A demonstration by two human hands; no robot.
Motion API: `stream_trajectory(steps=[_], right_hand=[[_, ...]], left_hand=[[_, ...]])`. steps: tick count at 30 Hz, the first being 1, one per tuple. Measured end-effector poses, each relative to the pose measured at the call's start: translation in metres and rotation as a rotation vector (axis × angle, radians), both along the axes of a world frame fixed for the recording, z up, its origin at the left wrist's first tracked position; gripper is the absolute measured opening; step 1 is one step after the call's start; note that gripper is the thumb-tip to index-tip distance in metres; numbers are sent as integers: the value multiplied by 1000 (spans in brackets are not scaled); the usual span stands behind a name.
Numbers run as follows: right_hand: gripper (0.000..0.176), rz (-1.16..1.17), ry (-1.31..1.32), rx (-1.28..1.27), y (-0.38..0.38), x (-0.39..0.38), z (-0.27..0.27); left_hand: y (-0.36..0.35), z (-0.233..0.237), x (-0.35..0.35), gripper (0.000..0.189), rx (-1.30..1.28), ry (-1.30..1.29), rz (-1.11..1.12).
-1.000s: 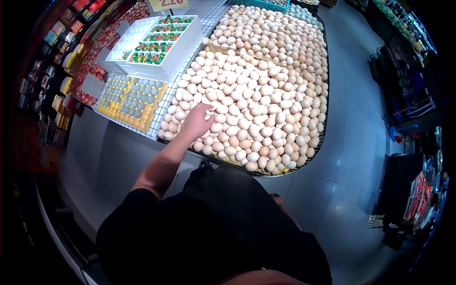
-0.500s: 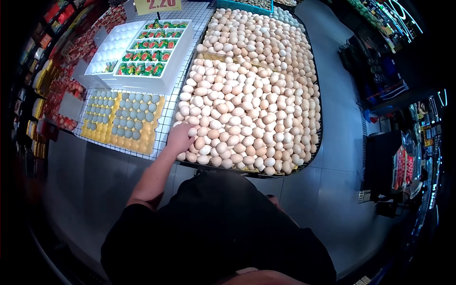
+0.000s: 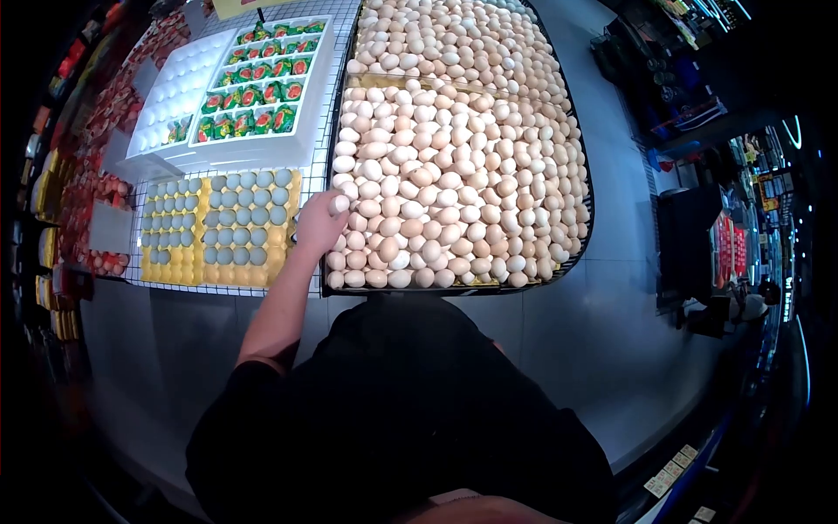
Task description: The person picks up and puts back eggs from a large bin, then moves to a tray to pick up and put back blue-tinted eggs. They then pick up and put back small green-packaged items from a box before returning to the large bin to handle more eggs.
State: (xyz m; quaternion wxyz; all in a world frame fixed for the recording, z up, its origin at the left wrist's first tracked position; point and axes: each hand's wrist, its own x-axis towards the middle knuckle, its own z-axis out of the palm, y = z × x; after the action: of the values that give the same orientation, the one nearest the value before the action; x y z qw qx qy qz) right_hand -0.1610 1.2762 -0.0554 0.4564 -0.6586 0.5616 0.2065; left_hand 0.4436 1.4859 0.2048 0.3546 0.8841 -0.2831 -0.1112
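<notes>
The left hand [image 3: 319, 222] is pinching an egg [image 3: 339, 204] at the egg pile's [image 3: 449, 216] left side (right hand isn't showing; can't tell). Squeezing hard could be cracking it.

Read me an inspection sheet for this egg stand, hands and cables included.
Surface: white grid-patterned top.
Job's things: pale eggs heaped in a dark-rimmed bin.
Clutter: yellow trays partly filled with bluish eggs; white box holding green-and-red packets.
Hands: left hand at the heap's left edge, fingers around or against one egg, unclear which; right hand not in view.
Cables: nothing seen.
Surroundings: grey floor.
</notes>
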Motion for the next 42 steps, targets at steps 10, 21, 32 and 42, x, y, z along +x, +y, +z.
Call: stream_trajectory(steps=[10,21,32,42], right_hand=[[54,-139,79,-95,0,-21,25],[55,-207,52,-71,24,-31,31],[51,-70,109,-28,-30,-105,-23],[48,-182,-61,-38,-157,-142,-51]], left_hand=[[-44,-6,61,50,-34,-56,-58],[-82,-25,61,48,134,-146,-108],[-119,1,16,51,42,-317,6],[-321,53,-172,45,45,-131,-425]])
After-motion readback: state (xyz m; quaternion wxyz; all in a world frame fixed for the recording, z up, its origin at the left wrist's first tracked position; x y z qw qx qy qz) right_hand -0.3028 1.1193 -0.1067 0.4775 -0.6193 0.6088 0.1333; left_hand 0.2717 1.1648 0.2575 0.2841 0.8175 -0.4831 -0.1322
